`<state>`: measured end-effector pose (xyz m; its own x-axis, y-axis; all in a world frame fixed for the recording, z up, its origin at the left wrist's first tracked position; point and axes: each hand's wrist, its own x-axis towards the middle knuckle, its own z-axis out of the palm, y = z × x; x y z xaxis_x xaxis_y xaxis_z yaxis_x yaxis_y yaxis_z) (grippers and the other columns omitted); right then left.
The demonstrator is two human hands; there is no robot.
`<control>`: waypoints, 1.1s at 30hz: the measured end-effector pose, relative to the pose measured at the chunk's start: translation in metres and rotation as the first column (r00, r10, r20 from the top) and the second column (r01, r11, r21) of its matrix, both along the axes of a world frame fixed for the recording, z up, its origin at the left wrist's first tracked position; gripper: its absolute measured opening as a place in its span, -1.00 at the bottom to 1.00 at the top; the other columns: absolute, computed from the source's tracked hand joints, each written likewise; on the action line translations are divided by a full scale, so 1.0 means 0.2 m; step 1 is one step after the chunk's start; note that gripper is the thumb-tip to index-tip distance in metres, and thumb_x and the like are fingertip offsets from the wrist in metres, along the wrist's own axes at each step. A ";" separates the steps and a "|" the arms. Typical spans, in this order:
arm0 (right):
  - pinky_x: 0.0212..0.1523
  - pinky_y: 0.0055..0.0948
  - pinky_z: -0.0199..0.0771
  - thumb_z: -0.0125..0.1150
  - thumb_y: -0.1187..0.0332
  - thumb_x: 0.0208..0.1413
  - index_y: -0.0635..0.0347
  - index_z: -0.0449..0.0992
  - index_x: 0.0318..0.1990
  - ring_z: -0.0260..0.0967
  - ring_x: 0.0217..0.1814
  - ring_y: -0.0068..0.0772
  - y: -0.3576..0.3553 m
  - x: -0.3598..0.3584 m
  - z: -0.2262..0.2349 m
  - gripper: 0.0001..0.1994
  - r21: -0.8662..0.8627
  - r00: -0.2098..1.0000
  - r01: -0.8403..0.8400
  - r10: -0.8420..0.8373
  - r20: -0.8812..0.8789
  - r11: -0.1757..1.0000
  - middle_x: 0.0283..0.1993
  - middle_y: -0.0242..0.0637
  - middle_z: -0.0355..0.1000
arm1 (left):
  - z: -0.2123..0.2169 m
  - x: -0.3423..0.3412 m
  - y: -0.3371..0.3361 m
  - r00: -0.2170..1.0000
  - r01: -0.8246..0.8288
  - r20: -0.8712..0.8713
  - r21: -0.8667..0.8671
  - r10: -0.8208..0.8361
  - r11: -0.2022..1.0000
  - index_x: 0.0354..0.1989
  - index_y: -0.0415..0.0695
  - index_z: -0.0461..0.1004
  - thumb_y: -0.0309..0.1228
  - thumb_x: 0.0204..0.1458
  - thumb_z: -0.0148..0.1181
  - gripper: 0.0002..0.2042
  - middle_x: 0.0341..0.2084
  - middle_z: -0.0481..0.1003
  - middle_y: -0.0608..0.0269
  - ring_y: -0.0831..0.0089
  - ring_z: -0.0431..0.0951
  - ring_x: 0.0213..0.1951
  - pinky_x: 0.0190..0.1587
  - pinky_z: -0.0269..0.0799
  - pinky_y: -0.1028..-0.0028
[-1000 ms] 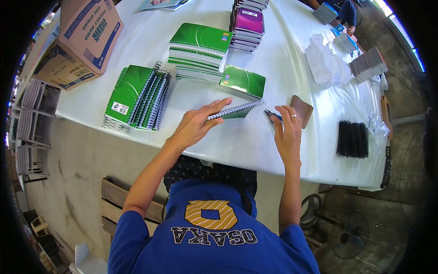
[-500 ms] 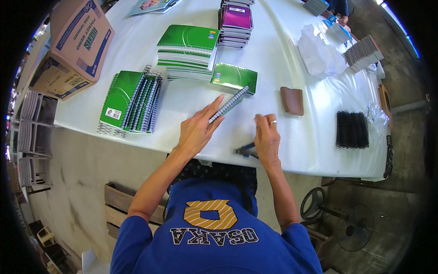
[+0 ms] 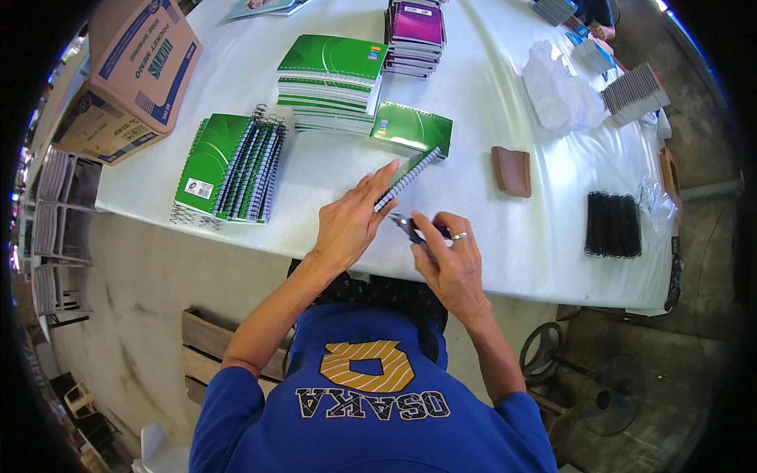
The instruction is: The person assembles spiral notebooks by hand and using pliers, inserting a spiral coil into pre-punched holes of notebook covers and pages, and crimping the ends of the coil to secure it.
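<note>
My left hand (image 3: 341, 225) is closed on a small spiral notebook, tilted with its coil (image 3: 410, 176) facing up and its far end against a green notepad (image 3: 416, 130) lying on the table. A pair of cutting pliers (image 3: 405, 226) with dark handles is in my right hand (image 3: 453, 264). Its jaws point at the near end of the coil, by my left fingertips; whether they touch the wire I cannot tell. Left of my hands lie several green spiral notebooks (image 3: 214, 162) with wire ends sticking out. A tall stack of green notepads (image 3: 331, 59) stands beyond.
Purple notebooks (image 3: 416, 25) are piled at the far side, and a carton (image 3: 146, 71) stands at left. To the right lie a brown curved block (image 3: 511, 172), black coils (image 3: 613, 225), crumpled white plastic (image 3: 556, 91) and grey-edged notebooks (image 3: 635, 93). Another person's hand (image 3: 604, 32) shows at far right.
My right hand has picked up the pliers from the table edge and brought them left to the notebook's coil. The left hand still holds the notebook.
</note>
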<state>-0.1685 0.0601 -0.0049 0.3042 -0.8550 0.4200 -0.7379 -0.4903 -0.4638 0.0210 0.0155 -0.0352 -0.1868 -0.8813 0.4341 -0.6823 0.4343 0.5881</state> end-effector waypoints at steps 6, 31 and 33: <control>-0.21 -0.26 0.39 0.38 0.37 -0.05 0.18 0.52 0.05 0.34 -0.18 -0.17 -0.04 0.04 0.05 -0.56 -0.116 0.997 -0.057 0.051 -0.061 0.992 -0.15 -0.17 0.33 | 0.09 -0.01 0.00 0.996 -0.042 0.077 -0.059 0.046 0.997 0.35 0.11 0.23 -0.42 0.06 0.25 -0.38 0.08 0.50 0.17 0.21 0.65 -0.24 -0.36 0.55 0.35; 0.28 -0.08 0.18 0.44 0.43 -0.05 0.14 0.42 0.15 0.16 0.33 -0.13 -0.28 0.04 -0.05 -0.45 0.161 0.942 0.032 -0.084 0.324 0.986 0.24 -0.17 0.25 | 0.54 1.05 0.01 0.920 0.073 -0.379 -0.069 -0.094 0.995 0.32 0.00 0.30 -0.13 0.11 0.17 -0.41 0.28 0.31 0.06 0.05 0.28 0.32 0.36 0.11 0.06; 0.31 -0.18 0.22 0.48 0.48 -0.12 0.08 0.37 0.24 0.11 0.42 -0.19 -0.33 0.37 0.14 -0.32 0.154 0.700 -0.346 0.146 0.699 0.926 0.37 -0.18 0.16 | 0.50 1.08 -0.04 0.721 0.313 -0.607 -0.146 -0.334 0.939 0.37 0.01 0.23 0.18 0.04 0.14 -0.23 0.33 0.19 -0.10 -0.09 0.19 0.34 0.35 0.13 0.07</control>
